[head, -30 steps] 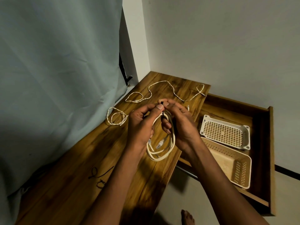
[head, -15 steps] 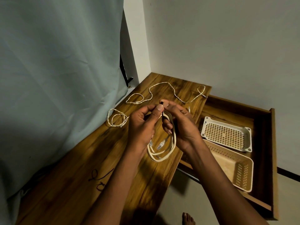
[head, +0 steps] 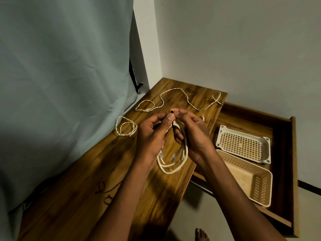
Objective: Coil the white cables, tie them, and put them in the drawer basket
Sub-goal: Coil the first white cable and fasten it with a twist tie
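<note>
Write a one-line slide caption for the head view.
Both hands tie a coiled white cable above the wooden table.

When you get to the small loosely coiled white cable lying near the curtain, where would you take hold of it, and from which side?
I would pinch the small coiled cable from above where its loops overlap, at the side nearer the curtain. It lies flat on the wooden table, so gathering the crossing strands together would probably keep the coil from springing open. Both hands are busy with another coil now.

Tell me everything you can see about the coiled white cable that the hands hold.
The coiled white cable is wound in several loose loops of smooth, plastic-looking cord. It hangs above the wooden table. Two clear plug ends lie inside the loops. The left hand and right hand grip its top, where a dark tie shows.
</note>
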